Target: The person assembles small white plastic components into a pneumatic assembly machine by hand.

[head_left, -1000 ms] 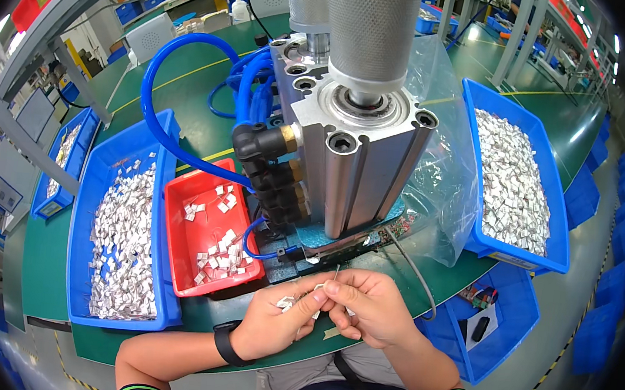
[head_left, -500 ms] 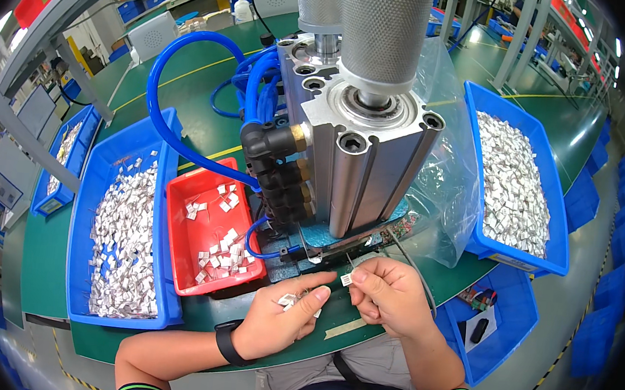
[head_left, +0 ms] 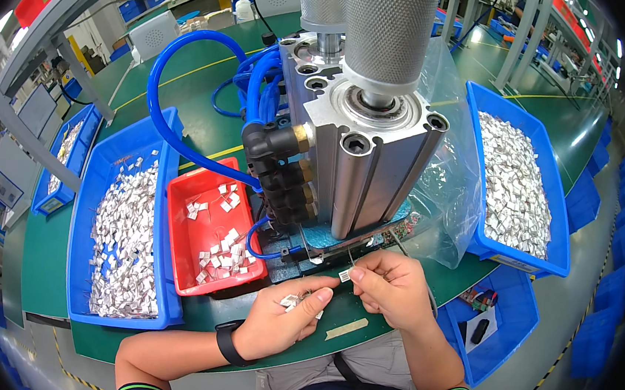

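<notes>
Over the near edge of the green table (head_left: pixel 205 316), the right hand (head_left: pixel 392 287) pinches 1 small white part (head_left: pixel 345 276) between thumb and forefinger; the part sits at the fingertips, on the side toward the left hand (head_left: pixel 283 313), its thin lead pointing up at the machine. The left hand is curled around several more white pieces (head_left: pixel 290 301), its forefinger tip just beside the pinched part; I cannot tell whether they touch. Right behind both hands stands the metal machine (head_left: pixel 363 173) with 2 knurled cylinders. Left of it, a red bin (head_left: pixel 186 191) holds scattered pieces, and beside that a fuller blue bin (head_left: pixel 81 271) stands at the table's near left corner. Another full blue bin (head_left: pixel 477 99) stands by the right edge.
</notes>
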Demonstrator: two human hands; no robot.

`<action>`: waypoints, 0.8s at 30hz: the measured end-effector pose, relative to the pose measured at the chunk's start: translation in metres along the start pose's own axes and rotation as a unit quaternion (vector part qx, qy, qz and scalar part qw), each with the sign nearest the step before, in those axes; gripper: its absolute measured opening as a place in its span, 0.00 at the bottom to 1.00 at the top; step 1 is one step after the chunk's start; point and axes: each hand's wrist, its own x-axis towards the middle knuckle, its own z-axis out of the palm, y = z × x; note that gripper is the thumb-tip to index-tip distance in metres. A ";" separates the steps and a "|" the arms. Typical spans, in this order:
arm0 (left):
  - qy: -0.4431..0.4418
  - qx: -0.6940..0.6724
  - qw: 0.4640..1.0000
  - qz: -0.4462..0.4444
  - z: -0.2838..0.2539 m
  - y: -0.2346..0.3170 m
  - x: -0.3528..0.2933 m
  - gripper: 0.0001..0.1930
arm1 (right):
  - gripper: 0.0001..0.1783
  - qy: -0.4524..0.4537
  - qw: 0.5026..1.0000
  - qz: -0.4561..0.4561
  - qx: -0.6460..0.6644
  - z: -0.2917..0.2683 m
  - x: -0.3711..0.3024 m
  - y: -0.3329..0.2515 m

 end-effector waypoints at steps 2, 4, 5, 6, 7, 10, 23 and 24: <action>-0.006 0.004 1.000 -0.004 0.000 0.001 0.000 0.17 | 0.06 0.012 1.000 0.009 -0.011 0.001 0.003 -0.001; -0.009 -0.002 1.000 -0.005 0.000 0.001 0.000 0.16 | 0.07 0.013 1.000 0.013 -0.011 -0.001 0.006 -0.002; -0.008 -0.002 1.000 -0.006 0.000 0.001 0.000 0.16 | 0.10 0.015 1.000 0.017 -0.011 -0.001 0.007 -0.002; -0.009 0.001 1.000 -0.008 0.000 0.001 0.000 0.16 | 0.10 0.015 1.000 0.017 -0.011 -0.001 0.008 -0.002; -0.011 0.004 1.000 -0.010 -0.001 0.001 0.000 0.16 | 0.10 0.019 1.000 0.023 -0.010 -0.001 0.009 -0.002; -0.010 0.008 1.000 -0.007 0.000 0.001 0.000 0.16 | 0.11 0.025 0.999 0.031 -0.003 -0.001 0.010 -0.002; -0.012 0.014 1.000 -0.015 0.000 0.001 0.000 0.17 | 0.11 0.031 0.998 0.031 0.033 -0.002 0.010 0.000; -0.011 0.012 1.000 -0.015 0.001 0.002 0.000 0.17 | 0.11 0.031 0.998 0.031 0.033 -0.002 0.010 0.000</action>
